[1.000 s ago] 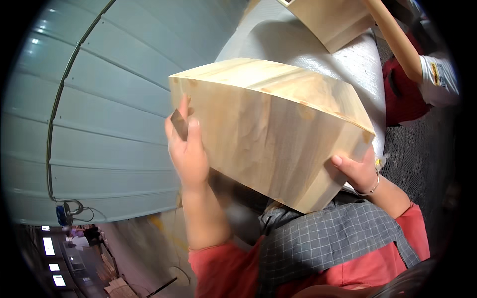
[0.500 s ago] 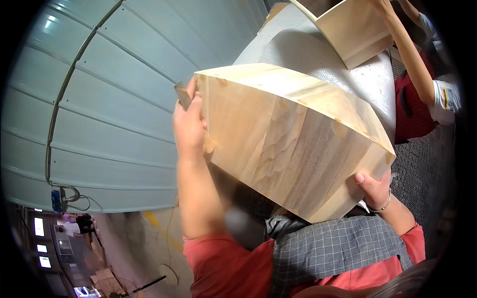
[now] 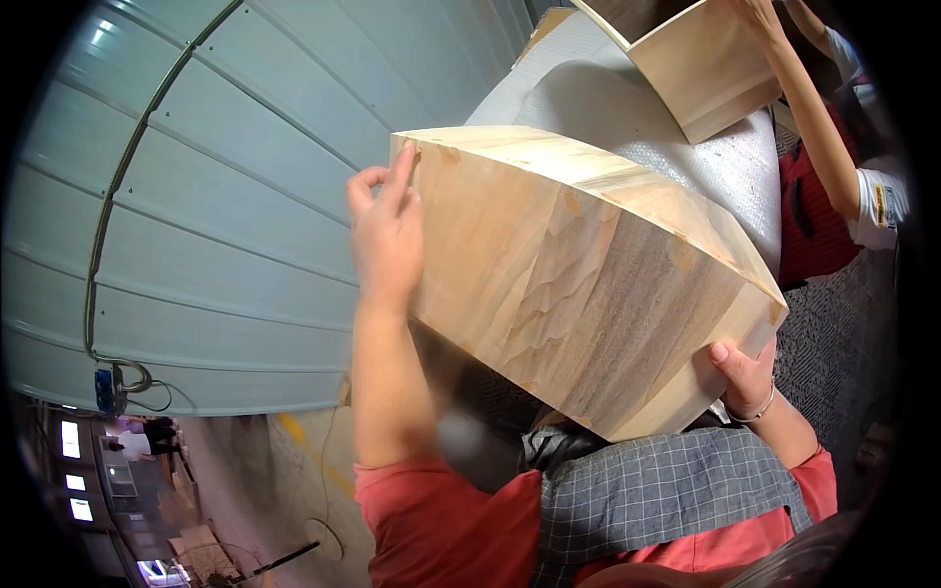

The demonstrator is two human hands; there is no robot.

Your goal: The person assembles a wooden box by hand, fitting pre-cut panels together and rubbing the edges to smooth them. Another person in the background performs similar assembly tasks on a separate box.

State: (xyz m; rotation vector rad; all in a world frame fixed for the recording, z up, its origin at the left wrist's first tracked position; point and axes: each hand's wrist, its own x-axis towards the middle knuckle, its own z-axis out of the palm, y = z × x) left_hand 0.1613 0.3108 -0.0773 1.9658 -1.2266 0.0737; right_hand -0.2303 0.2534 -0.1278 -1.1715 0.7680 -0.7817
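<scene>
A pale wooden box (image 3: 588, 304) with striped grain and putty-coloured patches along its edges is tilted in front of me. My right hand (image 3: 748, 377) grips its lower right corner, thumb on the facing panel and the other fingers hidden behind. At the upper left corner my left hand (image 3: 387, 230) has its index finger extended against the box edge. Its other fingers are curled, and whatever they hold is hidden. The flat metal blade from the earlier frame does not show now.
Beyond the box, a bubble-wrap-covered table (image 3: 647, 157) bears a second wooden box (image 3: 706, 73), held by a co-worker's hand (image 3: 760, 15). A ribbed metal wall (image 3: 225, 216) stands close on my left, with a cable (image 3: 118, 186) along it.
My left hand has turned, its index finger now extended at the corner, and the flat metal blade has gone from sight. The box has shifted slightly right; my right hand keeps its grip.
</scene>
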